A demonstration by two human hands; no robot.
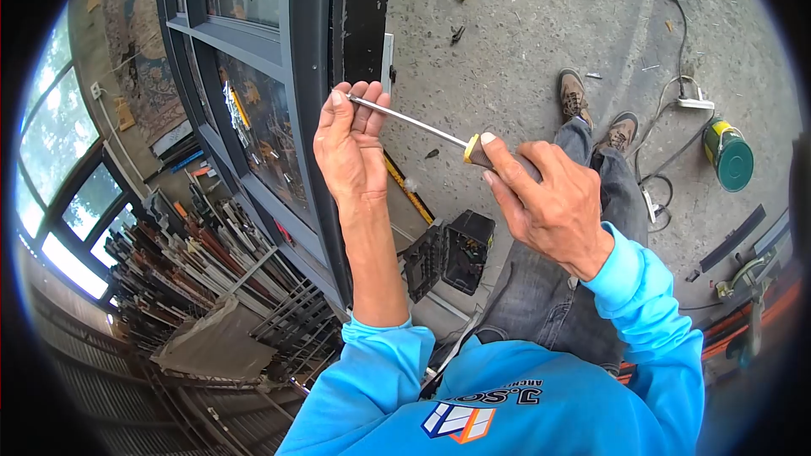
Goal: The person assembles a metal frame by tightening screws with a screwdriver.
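Observation:
My right hand (pixel 549 198) is wrapped round the dark handle of a screwdriver (pixel 414 123), which has a yellow collar and a long metal shaft. The shaft points left and slightly up, its tip reaching the fingers of my left hand (pixel 355 148). That hand is palm up beside the dark edge of a grey metal-framed window unit (pixel 306 76). Its thumb and forefinger are pinched together by the screwdriver tip; whatever lies between them is too small to make out.
An open black toolbox (pixel 467 249) and a yellow spirit level (pixel 405 186) lie below the frame. Cables and a power strip (pixel 695 104) run across the concrete floor near a green bucket (pixel 733 160). Metal profiles (pixel 203 245) are stacked at left.

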